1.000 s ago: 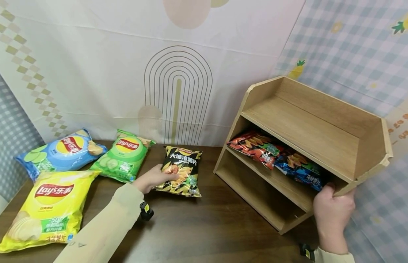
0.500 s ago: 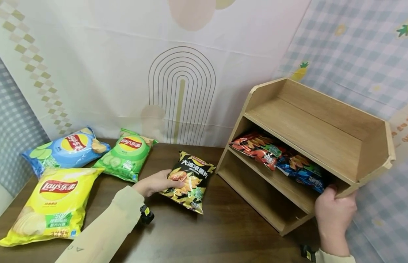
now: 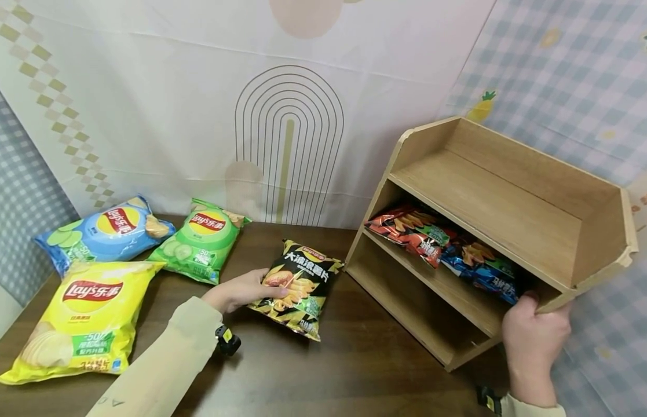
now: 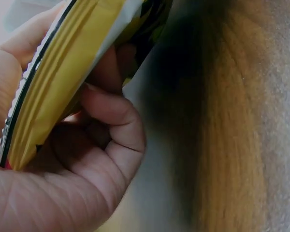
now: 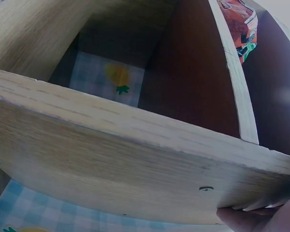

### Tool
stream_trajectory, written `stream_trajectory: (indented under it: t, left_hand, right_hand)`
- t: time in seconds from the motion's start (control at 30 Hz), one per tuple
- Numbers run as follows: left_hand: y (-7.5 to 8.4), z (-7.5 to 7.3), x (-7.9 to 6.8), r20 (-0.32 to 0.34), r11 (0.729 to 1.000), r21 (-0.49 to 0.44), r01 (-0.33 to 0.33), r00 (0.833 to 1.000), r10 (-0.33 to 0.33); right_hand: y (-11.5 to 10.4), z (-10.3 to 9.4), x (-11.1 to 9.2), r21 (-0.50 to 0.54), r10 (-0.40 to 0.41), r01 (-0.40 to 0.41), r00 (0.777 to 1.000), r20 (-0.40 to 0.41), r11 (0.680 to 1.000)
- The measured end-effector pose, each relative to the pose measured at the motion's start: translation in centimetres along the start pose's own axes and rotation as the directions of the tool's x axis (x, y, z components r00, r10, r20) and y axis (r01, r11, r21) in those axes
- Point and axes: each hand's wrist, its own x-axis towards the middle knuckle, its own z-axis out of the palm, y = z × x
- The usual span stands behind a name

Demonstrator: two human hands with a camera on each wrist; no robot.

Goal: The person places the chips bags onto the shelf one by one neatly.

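My left hand [image 3: 245,291] grips a black and yellow Lay's chip bag [image 3: 304,281] by its left edge, with the thumb over its front. Up close in the left wrist view, my curled fingers [image 4: 121,121] reach behind the bag's yellow edge [image 4: 63,82]. At the right, my right hand [image 3: 537,336] holds the near side of a small wooden shelf [image 3: 500,191], thumb at its front edge. The shelf's middle level bears a red chip bag [image 3: 414,231] and a dark blue chip bag [image 3: 479,269]. Part of the red bag also shows in the right wrist view.
Blue [image 3: 106,229], green [image 3: 200,240] and yellow [image 3: 88,318] Lay's bags lie at the left of the brown table [image 3: 323,382]. A patterned cloth [image 3: 187,104] hangs behind. Checked cloth [image 3: 558,104] hangs at the right, beside the shelf.
My left hand has drawn the black bag toward me and slightly right, turning it clockwise. In the last half second it barely moves. The right hand keeps its hold on the shelf.
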Motion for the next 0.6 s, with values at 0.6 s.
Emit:
stream_trajectory:
  t: [0.6]
  left_hand:
    - [1.0, 3.7, 1.1, 0.251, 0.995, -0.090, -0.044, 0.966, 0.065]
  right_hand:
    - [0.2, -0.1, 0.0, -0.016, 0.068, -0.068, 0.997, 0.028, 0.998]
